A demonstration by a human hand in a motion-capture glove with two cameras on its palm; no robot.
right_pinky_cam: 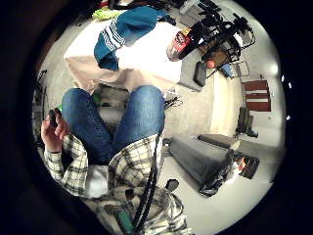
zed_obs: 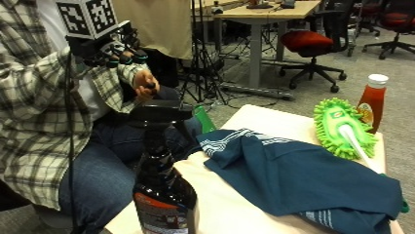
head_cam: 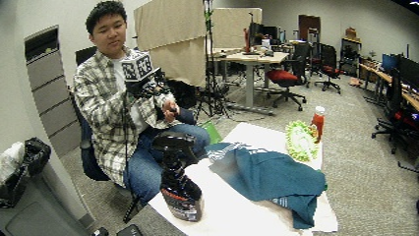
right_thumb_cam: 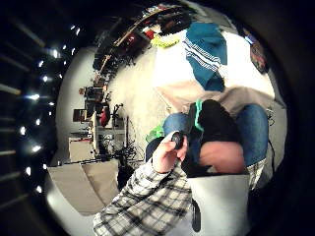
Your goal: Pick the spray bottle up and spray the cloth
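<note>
The gloved right hand (zed_obs: 113, 51) is raised at chest height, well apart from the table (zed_obs: 259, 122); its fingers cannot be made out. The spray bottle (zed_obs: 162, 185) stands upright at the table's near edge, beside the teal cloth (zed_obs: 292, 175). It looks rigid, liquid-heavy and slick; the narrow neck under the trigger is the likely place to grasp.

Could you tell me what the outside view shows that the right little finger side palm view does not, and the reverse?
Only the outside view shows the gloved right hand raised at the person's chest, the green duster and the red sauce bottle. Only the little finger side palm view shows the person's jeans from above and the floor around the table. Both show the spray bottle standing untouched, the blue cloth on the table, and the bare hand holding a small dark object.
</note>
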